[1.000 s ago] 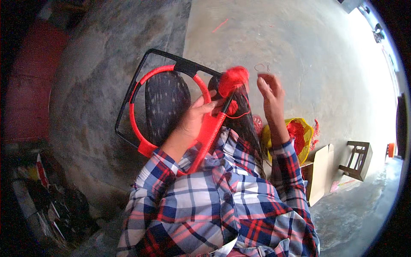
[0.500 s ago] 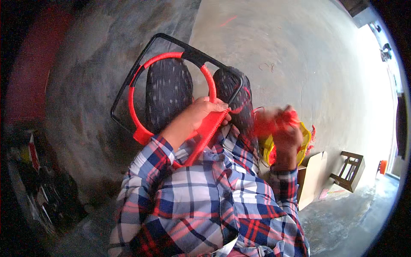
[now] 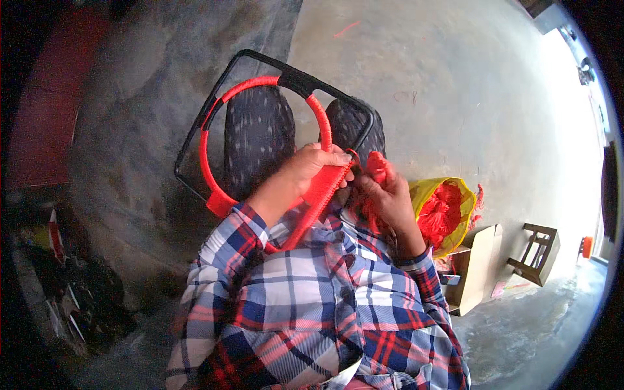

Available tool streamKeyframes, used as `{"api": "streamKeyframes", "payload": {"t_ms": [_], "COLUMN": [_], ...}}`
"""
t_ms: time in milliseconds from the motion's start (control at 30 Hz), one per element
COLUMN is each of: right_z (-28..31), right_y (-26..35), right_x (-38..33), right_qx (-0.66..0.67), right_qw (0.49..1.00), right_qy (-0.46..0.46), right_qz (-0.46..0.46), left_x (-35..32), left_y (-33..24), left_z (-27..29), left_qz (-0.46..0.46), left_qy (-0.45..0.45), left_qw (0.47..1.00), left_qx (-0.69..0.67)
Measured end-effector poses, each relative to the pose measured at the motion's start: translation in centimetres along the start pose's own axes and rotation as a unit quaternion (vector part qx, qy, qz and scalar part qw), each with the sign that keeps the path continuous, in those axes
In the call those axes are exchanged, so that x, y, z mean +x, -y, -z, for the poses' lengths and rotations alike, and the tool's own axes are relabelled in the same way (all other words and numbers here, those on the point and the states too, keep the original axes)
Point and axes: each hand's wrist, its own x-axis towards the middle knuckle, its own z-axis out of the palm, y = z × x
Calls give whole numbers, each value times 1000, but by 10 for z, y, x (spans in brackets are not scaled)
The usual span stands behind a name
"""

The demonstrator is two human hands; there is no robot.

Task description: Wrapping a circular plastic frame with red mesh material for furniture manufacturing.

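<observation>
Across my lap rests a black metal frame [image 3: 177, 159] with an inner ring [image 3: 204, 153] wrapped in red cord. A wide red wrapped band [image 3: 305, 218] with a ridged edge runs along the ring's near right side. My left hand [image 3: 311, 166] is closed on this band, thumb on top, near the frame's right corner. Just right of it, my right hand [image 3: 389, 194] is closed round a bundle of red cord [image 3: 377, 167], whose strands hang below the fingers. A short red loop of cord stands up between the two hands.
A yellow bag [image 3: 426, 188] full of red cord stands to my right. Beside it are a cardboard box [image 3: 480, 270] and a small wooden stool [image 3: 536, 255] on its side. Dark clutter [image 3: 71, 292] lies at the left; red scraps [image 3: 346, 30] dot the concrete floor.
My right hand has come left from beside the yellow bag to next to my left hand, carrying the red cord. The left hand and the frame have hardly moved.
</observation>
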Motion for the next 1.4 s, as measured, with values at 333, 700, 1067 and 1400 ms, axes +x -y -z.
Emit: {"api": "streamKeyframes", "payload": {"t_ms": [333,700,1067,1400], "right_z": [29,255,3,4], "right_y": [51,17,9,28], "right_x": [-16,-77,41,71], "right_qx": [86,300,-90,48], "right_qw": [990,904,995,993], "right_qy": [-6,-297,32,7], "right_qz": [-116,72,10,107], "left_x": [8,10,-1,-3], "left_y": [4,8,7,-2], "left_z": [9,29,3,-4], "left_qz": [3,-29,-13,13], "left_qy": [-3,-11,46,53], "left_qw": [999,999,999,998], "left_qx": [-33,-13,-6,7]}}
